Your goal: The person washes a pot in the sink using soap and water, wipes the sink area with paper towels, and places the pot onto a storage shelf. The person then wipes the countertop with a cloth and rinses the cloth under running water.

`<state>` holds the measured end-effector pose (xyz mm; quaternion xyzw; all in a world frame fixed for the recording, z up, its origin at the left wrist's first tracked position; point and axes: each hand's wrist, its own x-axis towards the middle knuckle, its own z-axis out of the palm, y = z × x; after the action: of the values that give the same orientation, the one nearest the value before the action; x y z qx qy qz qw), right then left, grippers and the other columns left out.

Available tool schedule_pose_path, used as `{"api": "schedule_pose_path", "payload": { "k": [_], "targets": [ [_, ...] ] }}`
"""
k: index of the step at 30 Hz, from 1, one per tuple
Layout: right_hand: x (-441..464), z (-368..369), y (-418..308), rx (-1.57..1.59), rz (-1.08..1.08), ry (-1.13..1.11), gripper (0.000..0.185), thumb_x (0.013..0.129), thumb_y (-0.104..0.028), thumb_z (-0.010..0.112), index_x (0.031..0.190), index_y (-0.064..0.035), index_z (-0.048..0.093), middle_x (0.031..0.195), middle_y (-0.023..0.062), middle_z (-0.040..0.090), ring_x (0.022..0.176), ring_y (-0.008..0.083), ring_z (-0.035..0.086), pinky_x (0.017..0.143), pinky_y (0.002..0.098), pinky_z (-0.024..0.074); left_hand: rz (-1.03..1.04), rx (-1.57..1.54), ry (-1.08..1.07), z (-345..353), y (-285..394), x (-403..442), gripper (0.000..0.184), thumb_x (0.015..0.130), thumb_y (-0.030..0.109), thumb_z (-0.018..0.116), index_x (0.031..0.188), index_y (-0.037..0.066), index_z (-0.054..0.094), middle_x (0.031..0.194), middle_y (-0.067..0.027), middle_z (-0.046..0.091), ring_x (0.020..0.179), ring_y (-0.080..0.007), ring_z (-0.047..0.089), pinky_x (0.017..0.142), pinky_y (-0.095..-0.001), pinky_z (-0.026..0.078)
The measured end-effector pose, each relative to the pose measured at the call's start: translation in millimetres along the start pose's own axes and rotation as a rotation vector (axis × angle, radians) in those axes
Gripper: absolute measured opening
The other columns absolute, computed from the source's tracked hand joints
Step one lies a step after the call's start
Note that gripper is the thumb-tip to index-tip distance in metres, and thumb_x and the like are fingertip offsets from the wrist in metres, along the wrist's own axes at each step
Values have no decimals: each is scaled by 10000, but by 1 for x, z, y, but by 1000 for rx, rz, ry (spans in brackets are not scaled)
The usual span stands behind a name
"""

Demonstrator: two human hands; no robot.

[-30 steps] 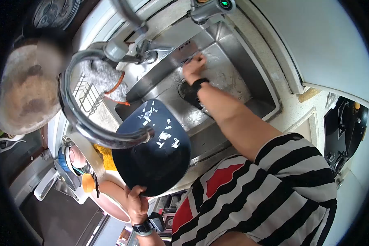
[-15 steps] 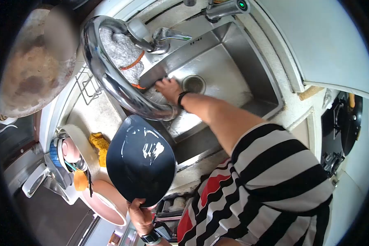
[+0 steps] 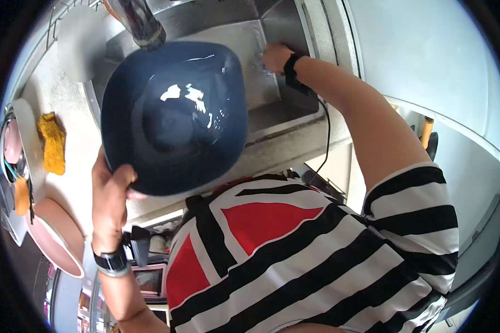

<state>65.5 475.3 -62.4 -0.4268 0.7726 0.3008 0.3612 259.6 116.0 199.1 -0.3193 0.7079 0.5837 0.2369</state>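
Note:
A large dark blue bowl [image 3: 172,127], squarish with rounded corners, is tilted so that its glossy inside shows with bright reflections on it. My left hand [image 3: 110,186] grips its lower left rim, thumb over the edge. The bowl hangs over the front left of the steel sink [image 3: 255,83] and hides much of it. Close above its far rim is the end of the faucet spout [image 3: 147,30]. Down in the sink's right end is my right hand [image 3: 278,57], near the wall; its fingers are blurred and partly hidden.
On the left counter lies a yellow cloth [image 3: 52,143]. Beyond it are a rack of dishes [image 3: 30,139] and a pink basin [image 3: 56,236] at the counter's edge. A black cord [image 3: 329,130] hangs over the sink's front right. White cabinet doors [image 3: 422,50] stand to the right.
My view has shifted towards the right end of the sink. My right hand has moved from beside the drain to the right end. The bowl has come up under the spout, still in my left hand.

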Motion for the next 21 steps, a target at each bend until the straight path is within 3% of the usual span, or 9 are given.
{"api": "schedule_pose_path", "payload": {
  "k": [1, 3, 6, 9, 12, 14, 17, 19, 21],
  "targets": [
    [-6, 19, -10, 93, 14, 79, 249, 828, -168, 535, 981, -48, 690, 1087, 142, 641, 1000, 351, 611, 813, 467, 510, 37, -10, -40, 9, 8, 1, 629, 705, 5, 432, 1332, -30, 391, 849, -80, 592, 623, -105, 591, 471, -196, 534],
    [-40, 19, -31, 216, -78, -4, 272, 799, -154, 529, 993, -40, 682, 1013, 165, 660, 929, 368, 636, 803, 471, 507, 124, 26, -129, 22, 17, 8, 681, 711, -56, 398, 1387, -6, 333, 942, -118, 610, 627, -102, 608, 518, -186, 542],
    [-70, 20, -53, 448, -27, -102, 290, 771, -148, 512, 975, -31, 683, 989, 189, 659, 924, 354, 636, 767, 454, 507, 203, 28, -133, 36, 17, 13, 714, 710, -90, 387, 1412, 18, 307, 1012, -123, 609, 624, -85, 606, 530, -177, 535],
    [-143, -62, -42, 372, -99, -305, 291, 750, -144, 499, 943, -35, 687, 989, 191, 655, 908, 345, 638, 725, 448, 499, 214, 23, -116, 31, 18, 7, 731, 708, -106, 388, 1420, 33, 305, 1059, -113, 603, 620, -66, 601, 515, -171, 516],
    [-161, -79, -35, 238, -169, -424, 273, 743, -157, 506, 914, -61, 696, 983, 173, 661, 889, 358, 638, 708, 447, 494, 185, -10, -129, 16, 11, 2, 736, 699, -109, 383, 1417, 36, 318, 1069, -105, 603, 605, -56, 593, 482, -161, 493],
    [-141, -60, -32, 239, -193, -386, 276, 739, -150, 507, 911, -33, 689, 985, 189, 655, 896, 355, 639, 710, 445, 498, 210, 63, -42, 11, 6, 0, 649, 729, -36, 422, 1374, -1, 362, 1011, -75, 610, 562, -66, 550, 446, -173, 442],
    [-101, -34, -48, 206, -76, -317, 236, 755, -98, 544, 934, -47, 689, 958, 150, 675, 916, 339, 643, 728, 444, 513, 167, 55, -61, 10, 17, -4, 691, 705, -82, 398, 1388, 18, 356, 1043, -99, 609, 613, -68, 581, 475, -171, 467],
    [-70, -2, -54, 141, -130, -274, 225, 763, -113, 549, 925, -51, 692, 951, 149, 676, 909, 341, 643, 733, 443, 514, 171, 44, -42, 14, 17, -3, 737, 692, -115, 378, 1412, 35, 332, 1059, -111, 611, 607, -62, 595, 474, -169, 487],
    [-63, -3, -52, 90, -184, -225, 215, 770, -129, 554, 915, -56, 695, 944, 147, 677, 903, 343, 643, 738, 443, 516, 335, 124, -25, 20, 19, 1, 732, 707, -129, 391, 1415, 50, 339, 1082, -128, 610, 653, -77, 613, 511, -184, 492]
  ]
}}
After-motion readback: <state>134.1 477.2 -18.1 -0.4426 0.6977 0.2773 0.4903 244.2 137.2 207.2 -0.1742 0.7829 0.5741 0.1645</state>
